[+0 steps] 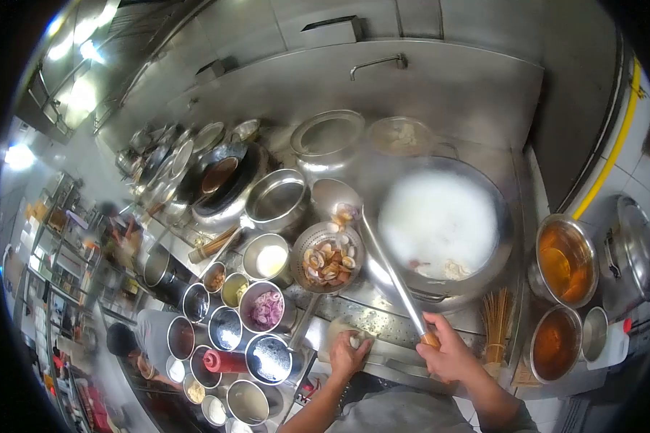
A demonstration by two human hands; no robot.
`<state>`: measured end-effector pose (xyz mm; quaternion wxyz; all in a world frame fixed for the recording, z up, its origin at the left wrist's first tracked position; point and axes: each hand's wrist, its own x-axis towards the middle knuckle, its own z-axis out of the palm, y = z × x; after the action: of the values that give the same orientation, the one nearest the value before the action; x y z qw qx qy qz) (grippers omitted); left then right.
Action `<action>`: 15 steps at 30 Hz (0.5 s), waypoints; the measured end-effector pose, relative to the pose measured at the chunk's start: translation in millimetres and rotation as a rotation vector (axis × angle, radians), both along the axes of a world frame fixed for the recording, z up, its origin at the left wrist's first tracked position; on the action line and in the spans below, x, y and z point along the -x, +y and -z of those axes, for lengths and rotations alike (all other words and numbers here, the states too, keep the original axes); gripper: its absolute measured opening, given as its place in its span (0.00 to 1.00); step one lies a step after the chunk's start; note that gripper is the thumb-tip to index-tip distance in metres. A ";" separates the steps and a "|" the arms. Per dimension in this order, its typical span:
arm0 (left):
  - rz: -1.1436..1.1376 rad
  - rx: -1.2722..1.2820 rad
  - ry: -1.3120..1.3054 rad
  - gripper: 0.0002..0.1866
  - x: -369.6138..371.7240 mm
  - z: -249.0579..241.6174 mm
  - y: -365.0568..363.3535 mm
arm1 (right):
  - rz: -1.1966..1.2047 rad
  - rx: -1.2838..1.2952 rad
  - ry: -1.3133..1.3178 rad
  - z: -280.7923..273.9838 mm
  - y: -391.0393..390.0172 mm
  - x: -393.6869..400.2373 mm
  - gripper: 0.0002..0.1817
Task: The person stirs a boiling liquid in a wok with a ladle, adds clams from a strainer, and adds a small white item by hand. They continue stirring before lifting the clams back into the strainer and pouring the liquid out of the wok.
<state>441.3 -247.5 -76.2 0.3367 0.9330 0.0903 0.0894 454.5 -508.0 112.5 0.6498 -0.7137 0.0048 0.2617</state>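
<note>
My right hand [444,350] is wrapped round the wooden end of a long-handled metal ladle [393,274]. The ladle's bowl end is up by a metal bowl [336,196], near some clams [344,214]. My left hand [349,353] rests on a pale cloth [337,333] at the stove's front edge, its fingers curled on the cloth. Between the hands and the back wall, a perforated strainer [325,234] holds clams, its handle pointing toward the front left. A large wok [504,249] with white, foamy, steaming liquid stands to the right.
Metal containers of sliced onion [267,307], white powder [226,328] and other ingredients crowd the left, with a red bottle [224,361]. A bamboo brush [496,325] and pots of orange liquid [565,263] are at right. Other people [155,335] are at far left.
</note>
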 end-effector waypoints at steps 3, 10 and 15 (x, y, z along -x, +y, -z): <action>0.008 0.049 -0.010 0.24 1.6 -8.0 -1.2 | 0.099 0.029 -0.033 2.9 3.9 -4.5 0.35; -0.017 0.039 -0.080 0.22 -0.4 -3.3 -2.0 | 0.293 0.014 0.018 -57.2 -131.5 38.0 0.35; -0.022 0.055 -0.096 0.22 0.3 -4.6 -4.2 | 0.506 0.134 0.189 -109.6 -162.1 89.2 0.34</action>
<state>441.0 -251.7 -71.6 0.3653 0.9169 0.0868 0.1354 365.3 -670.2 222.1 0.6426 -0.7036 0.2605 0.1555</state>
